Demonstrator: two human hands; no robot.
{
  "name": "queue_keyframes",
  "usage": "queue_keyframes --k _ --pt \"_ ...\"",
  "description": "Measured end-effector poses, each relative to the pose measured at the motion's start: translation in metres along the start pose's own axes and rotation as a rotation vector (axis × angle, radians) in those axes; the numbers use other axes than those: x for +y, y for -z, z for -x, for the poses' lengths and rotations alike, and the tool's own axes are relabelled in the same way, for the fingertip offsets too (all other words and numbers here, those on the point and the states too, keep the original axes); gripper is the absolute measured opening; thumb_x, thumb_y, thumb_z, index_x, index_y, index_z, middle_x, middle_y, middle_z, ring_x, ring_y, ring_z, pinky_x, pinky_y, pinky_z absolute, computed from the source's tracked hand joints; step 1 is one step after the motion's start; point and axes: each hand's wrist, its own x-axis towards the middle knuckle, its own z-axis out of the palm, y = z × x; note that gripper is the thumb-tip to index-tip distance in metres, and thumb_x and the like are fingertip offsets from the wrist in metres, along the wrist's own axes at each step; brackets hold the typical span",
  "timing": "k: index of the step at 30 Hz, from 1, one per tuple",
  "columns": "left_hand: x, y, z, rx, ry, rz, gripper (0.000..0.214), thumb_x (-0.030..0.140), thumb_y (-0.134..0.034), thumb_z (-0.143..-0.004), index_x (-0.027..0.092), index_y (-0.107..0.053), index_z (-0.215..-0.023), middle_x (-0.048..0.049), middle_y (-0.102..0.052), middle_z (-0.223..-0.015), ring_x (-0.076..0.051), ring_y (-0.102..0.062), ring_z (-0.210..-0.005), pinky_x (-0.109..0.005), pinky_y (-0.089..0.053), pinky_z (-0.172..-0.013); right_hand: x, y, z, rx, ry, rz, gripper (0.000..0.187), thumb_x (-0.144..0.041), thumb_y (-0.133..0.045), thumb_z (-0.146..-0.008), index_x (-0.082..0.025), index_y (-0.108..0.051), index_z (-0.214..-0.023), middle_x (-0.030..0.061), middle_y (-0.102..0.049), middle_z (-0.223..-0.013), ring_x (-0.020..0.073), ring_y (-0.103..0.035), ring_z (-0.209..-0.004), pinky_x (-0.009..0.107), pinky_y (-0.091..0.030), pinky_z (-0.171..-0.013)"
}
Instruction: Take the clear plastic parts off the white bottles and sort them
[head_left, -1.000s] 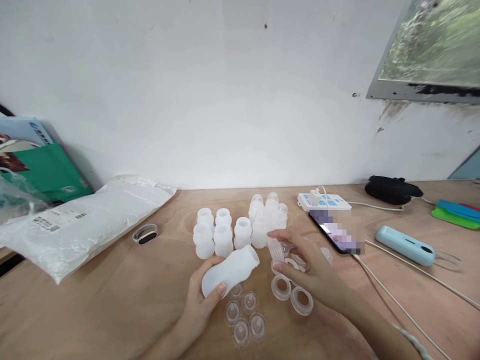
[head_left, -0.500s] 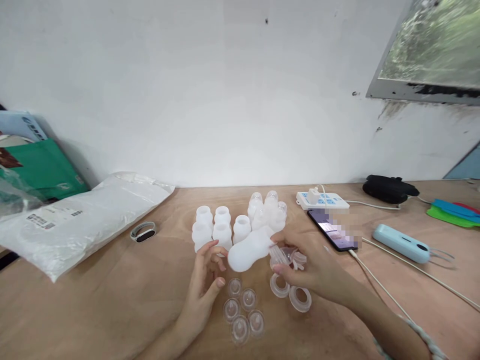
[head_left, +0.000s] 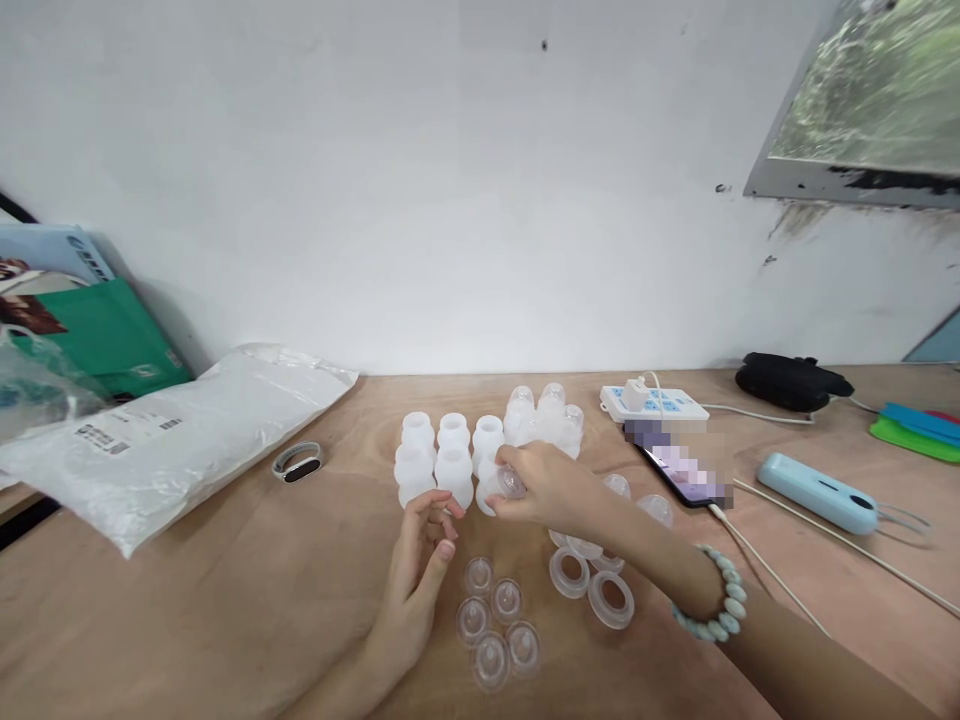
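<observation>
Bottles [head_left: 453, 472] stand on the table [head_left: 225, 600] — teats [head_left: 491, 660] before them, rings [head_left: 611, 622] right of those.

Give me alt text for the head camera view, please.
A person's right hand grips a clear piece beside upright white bottles on a wooden table, while the left hand is open nearby. Five clear domes and some clear rings lie nearer the camera; a phone and power strip sit farther right.

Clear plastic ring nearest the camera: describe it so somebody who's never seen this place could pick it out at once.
On the brown wooden tabletop, find the pale round-beaded bracelet. Left of it in the picture, but right of five clear domed plastic pieces, lies the flat translucent plastic ring with an open centre. Among its neighbouring rings, it sits lowest, nearest the camera.
</observation>
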Motion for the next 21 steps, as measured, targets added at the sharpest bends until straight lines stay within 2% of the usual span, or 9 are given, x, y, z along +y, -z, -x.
queue_keyframes --k 4,8,10,13,17,21 --pt "0.0 -0.001 0.0 -0.012 0.008 -0.027 0.027 0.049 -0.048 -0.1 0.027 -0.053 -0.115 -0.0017 -0.058 -0.099 -0.018 -0.05 -0.082 -0.029 -0.042 -0.077 -0.003 0.004 -0.007 0.018 -0.019 0.018 0.028 -0.03 -0.068 -0.085 -0.011 -0.063 -0.104 0.0108 -0.068 -0.084 0.0242 -0.063 -0.078 0.028 -0.036 -0.063" --pt "0.0 -0.001 0.0 -0.001 0.035 -0.053 0.022 0.041 -0.052 -0.099 0.026 -0.055 -0.115 -0.0017 -0.059 -0.098 -0.018 -0.052 -0.08 -0.028 -0.043 -0.075 -0.005 0.007 0.007 0.041 -0.016 -0.011 0.048 -0.032 -0.07 -0.087 -0.012 -0.049 -0.125 0.0068 -0.069 -0.084 0.023 -0.064 -0.076 0.027 -0.041 -0.063" --pt "0.001 -0.001 -0.001 -0.004 0.03 -0.057 0.019 0.038 -0.055 -0.098 0.025 -0.06 -0.11 -0.0024 -0.061 -0.095 -0.018 -0.054 -0.081 -0.028 -0.044 -0.076 -0.004 0.004 0.019 0.077 0.009 -0.065 0.048 -0.035 -0.074 -0.085 -0.015 -0.049 -0.12 0.0043 -0.068 -0.083 0.0208 -0.064 -0.069 0.027 -0.043 -0.061" --pt "0.007 -0.003 -0.003 -0.027 0.036 -0.031 0.019 0.039 -0.06 -0.094 0.022 -0.068 -0.092 -0.0035 -0.065 -0.087 -0.02 -0.057 -0.083 -0.027 -0.044 -0.075 0.002 -0.01 0.038 0.21 0.138 -0.158 0.038 -0.036 -0.08 -0.081 -0.019 -0.053 -0.102 0.0042 -0.068 -0.087 0.0199 -0.065 -0.07 0.028 -0.049 -0.061" --pt "0.021 -0.011 -0.006 -0.08 0.196 0.104 0.03 0.048 -0.068 -0.086 0.019 -0.074 -0.08 -0.0029 -0.065 -0.073 -0.017 -0.054 -0.069 -0.026 -0.041 -0.066 0.008 -0.032 0.057 0.429 0.345 -0.262 0.022 -0.035 -0.069 -0.092 -0.021 -0.057 -0.104 0.007 -0.07 -0.095 0.0202 -0.068 -0.082 0.03 -0.056 -0.07" --pt "0.035 -0.022 -0.005 -0.191 0.443 0.289 0.042 0.057 -0.075 -0.075 0.016 -0.075 -0.072 0.0012 -0.053 -0.057 -0.01 -0.036 -0.052 -0.022 -0.03 -0.052 0.003 -0.043 0.072 0.567 0.468 -0.234 0.018 -0.035 -0.053 -0.101 -0.019 -0.06 -0.107 0.0106 -0.071 -0.104 0.0203 -0.07 -0.091 0.03 -0.059 -0.078"
